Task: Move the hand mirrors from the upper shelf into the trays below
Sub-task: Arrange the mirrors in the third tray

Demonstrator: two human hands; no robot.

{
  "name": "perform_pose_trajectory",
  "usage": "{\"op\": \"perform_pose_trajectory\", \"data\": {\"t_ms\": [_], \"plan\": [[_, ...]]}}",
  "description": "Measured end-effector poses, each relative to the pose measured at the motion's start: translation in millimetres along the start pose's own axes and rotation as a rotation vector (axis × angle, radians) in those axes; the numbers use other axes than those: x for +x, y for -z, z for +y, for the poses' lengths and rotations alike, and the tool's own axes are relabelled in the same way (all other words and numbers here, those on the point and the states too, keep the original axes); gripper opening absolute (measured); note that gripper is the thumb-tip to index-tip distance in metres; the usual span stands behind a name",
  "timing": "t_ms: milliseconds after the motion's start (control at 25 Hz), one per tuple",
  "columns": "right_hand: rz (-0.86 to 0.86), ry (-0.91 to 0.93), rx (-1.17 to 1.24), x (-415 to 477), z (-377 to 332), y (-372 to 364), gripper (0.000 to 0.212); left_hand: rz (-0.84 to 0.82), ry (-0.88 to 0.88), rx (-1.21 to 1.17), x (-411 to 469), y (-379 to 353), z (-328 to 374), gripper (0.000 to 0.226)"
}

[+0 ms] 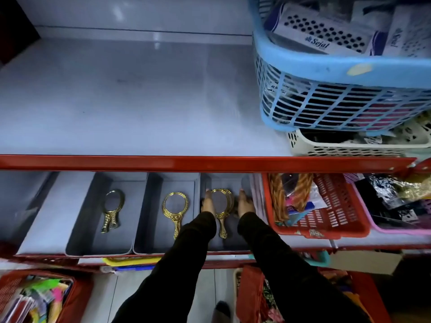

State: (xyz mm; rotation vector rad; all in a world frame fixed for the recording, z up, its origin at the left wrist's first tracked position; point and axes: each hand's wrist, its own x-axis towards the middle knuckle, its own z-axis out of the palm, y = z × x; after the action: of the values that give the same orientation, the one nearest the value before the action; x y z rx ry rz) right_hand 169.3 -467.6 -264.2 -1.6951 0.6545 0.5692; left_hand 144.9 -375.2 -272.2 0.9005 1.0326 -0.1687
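Stack of gold hand mirrors [223,203] lies in right grey tray [229,241], handles toward near edge. Left hand [207,202] and right hand [245,202] flank stack, fingers spread, touching or just beside; grip not closed on anything. Middle tray [149,220] and left tray [88,220] hold mirrors. Upper shelf [116,101] shows none left. Judgement: final placement, squaring stack. Next move: withdraw hands clear.

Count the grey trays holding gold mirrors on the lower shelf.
3: left tray, middle tray, and right tray between both hands. Mirrors are stacked, so some may be hidden.
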Motion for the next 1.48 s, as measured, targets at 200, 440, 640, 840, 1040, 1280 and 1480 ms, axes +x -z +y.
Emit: {"op": "perform_pose_trajectory", "data": {"t_ms": [200, 440, 640, 840, 1040, 1280, 1480], "plan": [[-0.012, -0.016, 0.041, 21, 13, -5, 0.094, -0.038, -0.038, 0.037, -57, -3, 27, 0.073], [-0.009, -0.036, 0.125, 5, 4, 1, 0.088, -0.095, -0.036, 0.108, -90, -4, 35, 0.053], [0.048, -0.051, 0.020, -14, 11, 2, 0.094, -0.042, 0.028, 0.090, -99, 1, 30, 0.065], [-0.002, -0.072, -0.067, -52, 1, 8, 0.076, -0.020, 0.027, 0.081, -103, 7, 20, 0.065], [0.005, -0.066, -0.012, -36, 11, 2, 0.084, -0.076, 0.035, -0.021, -114, 6, 23, 0.061], [-0.016, -0.043, -0.101, -47, 0, 8, 0.069, -0.083, 0.052, -0.026, -113, 9, 20, 0.061], [-0.029, -0.031, -0.068, -47, 1, 7, 0.067, -0.075, 0.051, 0.012, -114, 12, 17, 0.065]]}}
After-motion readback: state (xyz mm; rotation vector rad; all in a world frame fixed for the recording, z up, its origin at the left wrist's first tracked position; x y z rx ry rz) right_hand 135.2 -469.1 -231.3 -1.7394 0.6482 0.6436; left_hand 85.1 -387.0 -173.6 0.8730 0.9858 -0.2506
